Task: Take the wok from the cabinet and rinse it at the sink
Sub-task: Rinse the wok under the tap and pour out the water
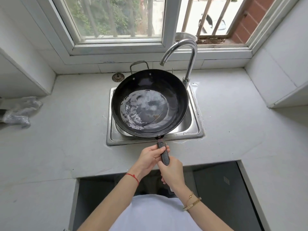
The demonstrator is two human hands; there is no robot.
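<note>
Nearest the camera, the right hand (171, 170) wraps its fingers round the rear end of the wok's handle (164, 153). Just ahead at 11 o'clock, the left hand (152, 155) curls round the handle's middle. No brand or writing is legible anywhere. The handle's long axis runs from 6 toward 12 o'clock. The black wok (150, 102) sits over the steel sink (195, 129), mouth up, with swirling water pooled inside. Its loop handle (139, 65) points to 12 o'clock. The faucet (183, 55) arches at 1 o'clock.
</note>
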